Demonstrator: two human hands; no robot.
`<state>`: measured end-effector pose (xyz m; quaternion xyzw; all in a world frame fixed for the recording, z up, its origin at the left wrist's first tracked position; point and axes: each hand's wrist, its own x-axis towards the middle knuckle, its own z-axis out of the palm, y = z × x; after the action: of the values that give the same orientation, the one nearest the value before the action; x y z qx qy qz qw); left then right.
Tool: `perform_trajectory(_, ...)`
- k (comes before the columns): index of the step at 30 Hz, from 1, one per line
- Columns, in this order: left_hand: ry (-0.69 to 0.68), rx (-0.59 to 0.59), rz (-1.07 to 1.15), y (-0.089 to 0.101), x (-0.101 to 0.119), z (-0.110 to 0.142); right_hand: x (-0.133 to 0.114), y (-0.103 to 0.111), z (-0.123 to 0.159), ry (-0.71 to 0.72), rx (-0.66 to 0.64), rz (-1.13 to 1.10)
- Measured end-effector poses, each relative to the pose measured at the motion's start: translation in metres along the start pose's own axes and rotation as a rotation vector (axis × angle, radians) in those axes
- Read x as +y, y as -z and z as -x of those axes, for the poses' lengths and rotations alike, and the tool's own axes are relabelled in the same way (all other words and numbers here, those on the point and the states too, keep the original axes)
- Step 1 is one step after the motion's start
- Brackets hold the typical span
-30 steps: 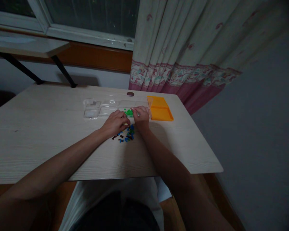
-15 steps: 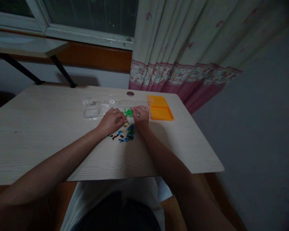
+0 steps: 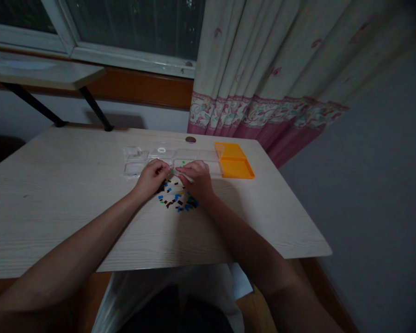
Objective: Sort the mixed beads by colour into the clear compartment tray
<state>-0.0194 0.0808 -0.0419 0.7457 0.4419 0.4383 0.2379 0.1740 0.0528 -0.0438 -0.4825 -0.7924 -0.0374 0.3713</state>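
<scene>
My left hand (image 3: 151,177) is closed in a pinch just in front of the clear plastic boxes. Facing it, my right hand (image 3: 198,179) has thumb and forefinger pinched too, and the fingertips of both hands nearly meet. A speck of green shows between them, too small to make out which hand grips it. Below the hands, small blue, brown and green pieces (image 3: 178,202) lie scattered on the table, partly covered by my right hand. A few green pieces (image 3: 183,163) are in a clear box (image 3: 211,167) behind my right hand.
An open orange box (image 3: 237,168) stands right of the clear boxes. More clear boxes (image 3: 136,168) sit to the left. A dark round disc (image 3: 190,139) lies at the back of the pale table (image 3: 72,199). A raised shelf (image 3: 55,76) stands back left; a curtain (image 3: 263,106) hangs behind.
My right hand has moved left and toward me from over the green pieces, closer to my left hand. The view has shifted slightly. Fewer green pieces show in the box.
</scene>
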Motion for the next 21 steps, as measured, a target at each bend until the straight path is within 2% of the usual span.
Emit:
perform_trajectory(8, -0.038, -0.019, -0.035, 0.0014, 0.0078, 0.0009, -0.0121, 0.0073, -0.0002, -0.029, -0.034, 0.006)
perform_trajectory(18, -0.124, -0.065, -0.055, -0.0028, 0.0074, 0.0027, -0.0077, 0.0028, 0.0032, 0.020, 0.038, -0.028)
perform_trajectory(21, -0.134, -0.075, -0.062, -0.0033, 0.0075, 0.0032, -0.0097, 0.0037, 0.0035, 0.017, 0.026, -0.024)
